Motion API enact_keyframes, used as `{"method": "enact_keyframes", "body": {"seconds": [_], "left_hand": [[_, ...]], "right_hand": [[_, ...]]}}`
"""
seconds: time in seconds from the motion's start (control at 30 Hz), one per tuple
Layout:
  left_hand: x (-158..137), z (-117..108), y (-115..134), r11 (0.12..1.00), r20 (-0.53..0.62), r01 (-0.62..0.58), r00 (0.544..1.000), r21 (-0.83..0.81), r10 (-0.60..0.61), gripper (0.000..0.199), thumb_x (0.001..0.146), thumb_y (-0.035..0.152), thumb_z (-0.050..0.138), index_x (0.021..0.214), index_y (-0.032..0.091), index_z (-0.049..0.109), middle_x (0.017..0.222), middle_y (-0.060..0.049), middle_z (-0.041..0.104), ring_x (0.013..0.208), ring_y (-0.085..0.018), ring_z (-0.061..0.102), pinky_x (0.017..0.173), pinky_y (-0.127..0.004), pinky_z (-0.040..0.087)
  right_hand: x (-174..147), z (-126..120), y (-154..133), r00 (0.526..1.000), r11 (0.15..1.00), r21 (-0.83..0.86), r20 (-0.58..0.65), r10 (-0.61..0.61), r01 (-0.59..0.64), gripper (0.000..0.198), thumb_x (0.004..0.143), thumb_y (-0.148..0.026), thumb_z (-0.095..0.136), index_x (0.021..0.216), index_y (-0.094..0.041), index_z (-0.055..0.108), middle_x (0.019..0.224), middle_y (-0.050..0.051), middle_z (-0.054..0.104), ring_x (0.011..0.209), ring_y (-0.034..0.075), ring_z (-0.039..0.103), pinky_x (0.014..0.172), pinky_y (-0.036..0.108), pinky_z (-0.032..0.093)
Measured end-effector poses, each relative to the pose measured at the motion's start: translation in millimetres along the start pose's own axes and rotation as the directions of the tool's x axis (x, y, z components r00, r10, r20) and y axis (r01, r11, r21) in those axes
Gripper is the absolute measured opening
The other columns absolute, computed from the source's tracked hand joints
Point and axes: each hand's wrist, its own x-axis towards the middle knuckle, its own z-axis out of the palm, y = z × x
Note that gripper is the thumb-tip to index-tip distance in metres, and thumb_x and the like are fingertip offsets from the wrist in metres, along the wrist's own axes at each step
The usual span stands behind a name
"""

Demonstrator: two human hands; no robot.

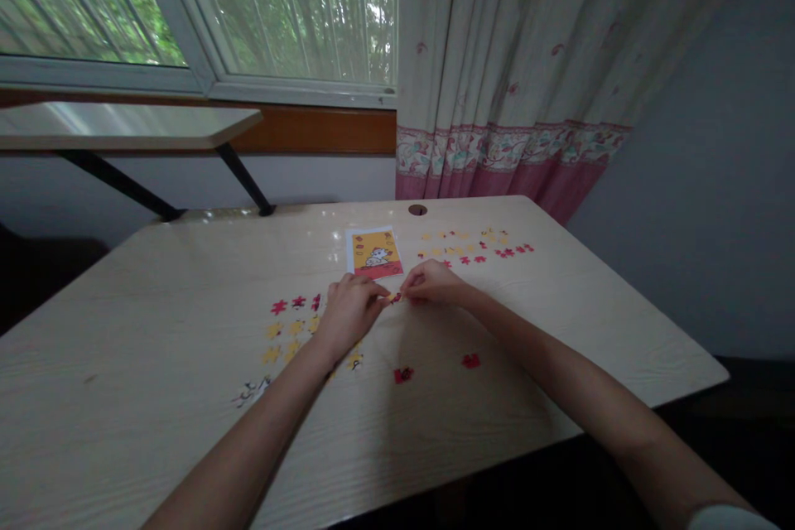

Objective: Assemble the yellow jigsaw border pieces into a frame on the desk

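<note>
Near the middle of the table, a small yellow and red jigsaw puzzle piece shows between my fingertips; whether it is one piece or two I cannot make out. My left hand is closed in a pinch on its left side. From the right, my right hand pinches it too, fingers curled. Just beyond my hands lies a reference picture of a white animal on yellow and red. Two red puzzle pieces lie nearer me, one with dark marks and one at the right.
Rows of red and yellow pieces lie left, partly hidden by my left forearm, with white ones nearer. More pieces are spread at the far right. A raised shelf stands at the back left. A curtain hangs behind the table.
</note>
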Motion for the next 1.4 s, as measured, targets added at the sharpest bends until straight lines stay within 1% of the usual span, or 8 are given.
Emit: {"method": "enact_keyframes", "body": {"seconds": [0.27,0.6,0.67,0.77,0.87,0.97,1.07,1.4], "left_hand": [[-0.1,-1.9,1.8,1.000,0.010,0.008,1.000,0.005,-0.008,0.019,0.085,0.029,0.055,0.093,0.028,0.071,0.098,-0.003,0.069,0.097,-0.027,0.054,0.080,-0.039,0.039],[-0.1,-2.3,1.8,1.000,0.012,0.028,1.000,0.013,-0.028,0.020,0.083,0.029,0.054,0.093,0.028,0.072,0.100,-0.004,0.069,0.096,-0.027,0.054,0.079,-0.041,0.039],[0.0,-2.2,1.1,1.000,0.013,0.023,1.000,0.018,-0.024,0.020,0.083,0.029,0.054,0.093,0.028,0.072,0.100,-0.004,0.069,0.095,-0.027,0.054,0.079,-0.041,0.039],[0.2,-2.7,1.2,0.999,0.014,0.026,1.000,0.025,-0.027,0.020,0.083,0.030,0.055,0.094,0.029,0.072,0.098,-0.003,0.069,0.094,-0.027,0.054,0.078,-0.040,0.039],[0.5,-3.6,2.5,0.999,0.026,0.035,0.999,0.028,-0.036,0.020,0.084,0.030,0.054,0.093,0.028,0.072,0.097,-0.004,0.069,0.093,-0.027,0.055,0.078,-0.040,0.039],[0.5,-3.9,3.7,0.998,0.033,0.043,0.998,0.038,-0.044,0.020,0.083,0.028,0.054,0.094,0.028,0.072,0.097,-0.004,0.069,0.095,-0.028,0.055,0.078,-0.040,0.040],[0.0,-3.2,3.7,0.999,0.024,0.042,0.999,0.030,-0.043,0.021,0.084,0.029,0.054,0.094,0.028,0.072,0.098,-0.004,0.068,0.096,-0.028,0.055,0.078,-0.040,0.039],[-0.5,-0.3,1.1,0.999,0.017,0.041,0.999,0.005,-0.041,0.020,0.085,0.031,0.053,0.093,0.028,0.071,0.097,-0.003,0.068,0.095,-0.027,0.055,0.079,-0.040,0.038]], "right_hand": [[0.7,1.3,3.9,1.000,1.000,0.008,0.002,-0.010,0.010,0.009,0.070,-0.015,0.061,0.074,-0.014,0.070,0.056,-0.001,0.063,0.052,0.008,0.057,0.049,0.017,0.042],[-4.5,-1.1,1.1,0.999,0.982,0.189,0.045,0.013,-0.021,0.004,0.071,-0.010,0.061,0.070,-0.013,0.064,0.056,-0.002,0.062,0.049,0.007,0.056,0.049,0.017,0.043],[-7.6,-9.9,-0.7,1.000,0.982,0.185,0.013,0.027,-0.029,0.004,0.072,-0.010,0.062,0.070,-0.013,0.064,0.056,-0.002,0.062,0.048,0.006,0.055,0.048,0.016,0.042],[-9.5,-37.4,3.4,0.991,0.992,0.127,-0.135,0.012,0.005,0.004,0.073,-0.011,0.062,0.075,-0.012,0.064,0.057,0.000,0.063,0.047,0.006,0.053,0.047,0.016,0.041],[-7.4,-78.2,15.1,0.937,1.000,0.003,-0.348,0.009,-0.009,0.009,0.074,-0.013,0.062,0.081,-0.011,0.067,0.061,0.002,0.066,0.047,0.007,0.054,0.048,0.017,0.041],[-2.4,-116.7,30.4,0.811,0.977,-0.138,-0.583,0.053,-0.163,0.013,0.076,-0.015,0.061,0.085,-0.011,0.069,0.064,0.004,0.068,0.049,0.009,0.057,0.051,0.019,0.042],[5.3,-139.8,45.6,0.704,0.910,-0.243,-0.707,0.071,-0.337,0.013,0.075,-0.016,0.061,0.082,-0.012,0.071,0.070,0.007,0.070,0.061,0.013,0.063,0.057,0.020,0.045],[27.7,-138.7,70.0,0.688,0.829,-0.362,-0.724,0.037,-0.426,0.014,0.073,-0.018,0.060,0.078,-0.013,0.072,0.081,0.012,0.072,0.081,0.019,0.065,0.076,0.025,0.045]]}}
